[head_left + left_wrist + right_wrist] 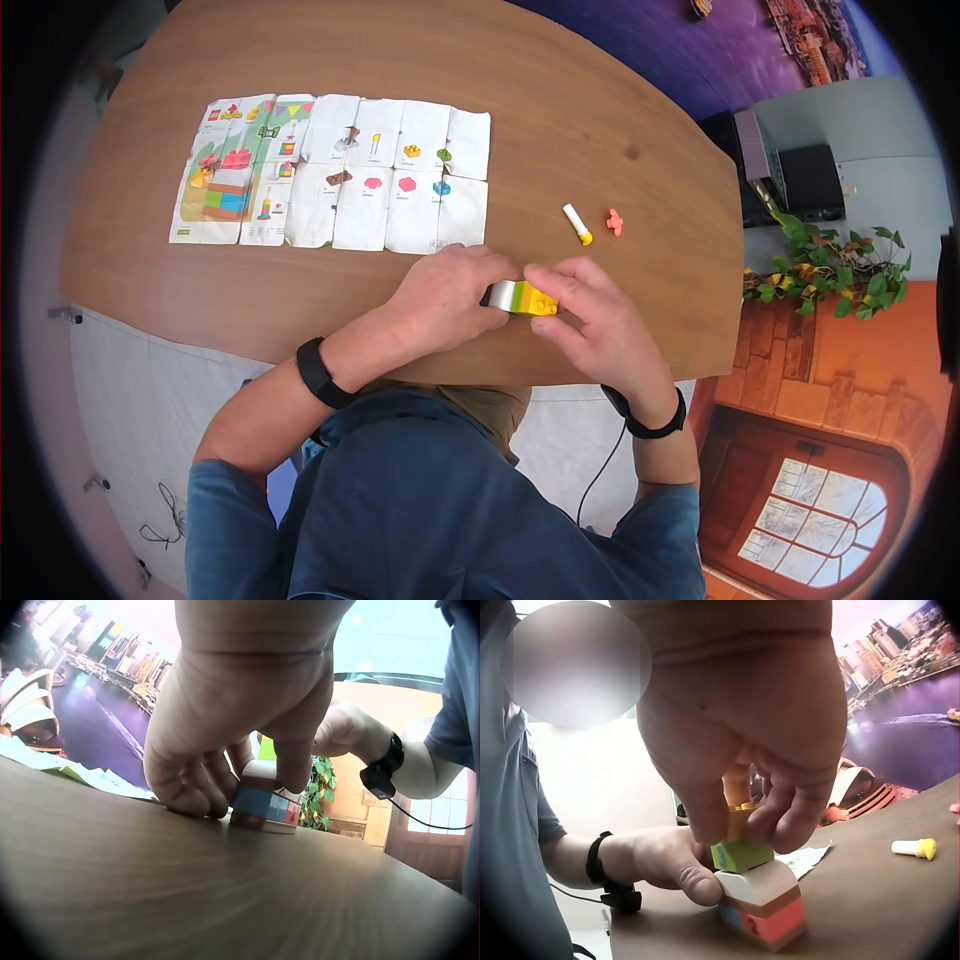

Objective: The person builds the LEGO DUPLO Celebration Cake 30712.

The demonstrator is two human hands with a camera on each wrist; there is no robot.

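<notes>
My left hand (445, 290) grips the sides of a short stack of toy building bricks at the table's front edge. In the right wrist view, the stack has a white rounded brick (761, 885) over a brown layer, above a red brick (781, 918) marked 2. The left wrist view shows a blue brick (253, 803) beside the red. On the white brick sits a green brick (744, 857). My right hand (605, 325) pinches a yellow brick (738, 825) on top of the green one, its studs showing between thumb and fingers.
Beyond the hands, a creased picture sheet (462, 212) lies flat on the wooden table (600, 120). To the right are a white candle piece with a yellow end (575, 222) and a small pink piece (614, 222). The table's front edge runs close to the body.
</notes>
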